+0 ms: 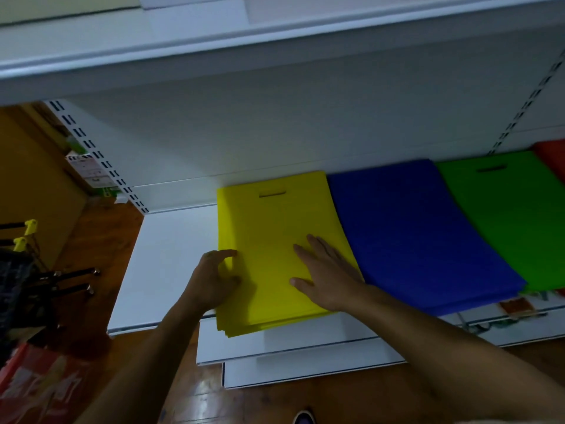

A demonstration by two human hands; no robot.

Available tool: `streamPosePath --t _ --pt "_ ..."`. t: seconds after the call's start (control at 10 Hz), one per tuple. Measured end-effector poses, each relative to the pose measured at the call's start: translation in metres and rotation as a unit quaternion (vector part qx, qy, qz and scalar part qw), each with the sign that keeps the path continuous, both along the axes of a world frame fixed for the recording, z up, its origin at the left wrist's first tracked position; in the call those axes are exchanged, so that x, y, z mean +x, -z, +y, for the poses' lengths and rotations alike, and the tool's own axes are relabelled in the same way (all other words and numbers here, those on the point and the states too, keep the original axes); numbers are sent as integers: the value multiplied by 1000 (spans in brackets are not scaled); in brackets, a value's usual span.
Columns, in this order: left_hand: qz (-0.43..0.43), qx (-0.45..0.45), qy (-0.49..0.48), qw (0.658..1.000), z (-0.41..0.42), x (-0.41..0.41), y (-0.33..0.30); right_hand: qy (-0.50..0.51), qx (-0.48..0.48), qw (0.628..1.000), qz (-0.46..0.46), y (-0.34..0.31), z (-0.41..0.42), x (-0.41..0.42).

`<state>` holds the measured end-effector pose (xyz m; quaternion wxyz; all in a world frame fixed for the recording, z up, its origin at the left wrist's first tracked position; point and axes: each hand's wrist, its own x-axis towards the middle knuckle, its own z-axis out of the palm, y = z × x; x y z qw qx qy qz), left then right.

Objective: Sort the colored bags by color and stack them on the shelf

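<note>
A stack of yellow bags [269, 228] lies flat on the white shelf [171, 258], its front edge hanging slightly over the shelf lip. My left hand [214, 280] curls its fingers against the stack's left edge. My right hand [327, 273] rests flat, fingers spread, on top of the stack near its right side. To the right lie a blue stack [406, 231], then a green stack [504, 209], and a red stack [553, 160] at the frame's edge.
An upper shelf [214, 53] overhangs the work area. Slotted uprights [101, 157] flank the bay. Lower shelves [305, 359] jut out below. On the left stand a basket with yellow handles [24, 237] and a red printed bag [42, 384] on the wooden floor.
</note>
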<state>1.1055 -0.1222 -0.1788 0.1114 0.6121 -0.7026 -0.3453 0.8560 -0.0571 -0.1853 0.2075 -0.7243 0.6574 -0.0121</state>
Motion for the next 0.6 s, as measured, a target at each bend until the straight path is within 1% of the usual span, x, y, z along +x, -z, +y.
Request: streamPosePath --t 0.2,0.4,0.5,0.6 --pt "-22 -15 8 1000 0 -4 8 -10 3 1000 25 10 0 -4" --pt "-39 1 18 999 -1 -7 5 -6 -1 1000 20 11 1 -4" --pt "-81 -1 20 997 -4 -8 5 7 -6 1000 -18 5 0 -5" --pt "-136 -54 20 989 -7 -16 -4 34 -13 997 -74 -9 -4 -9"
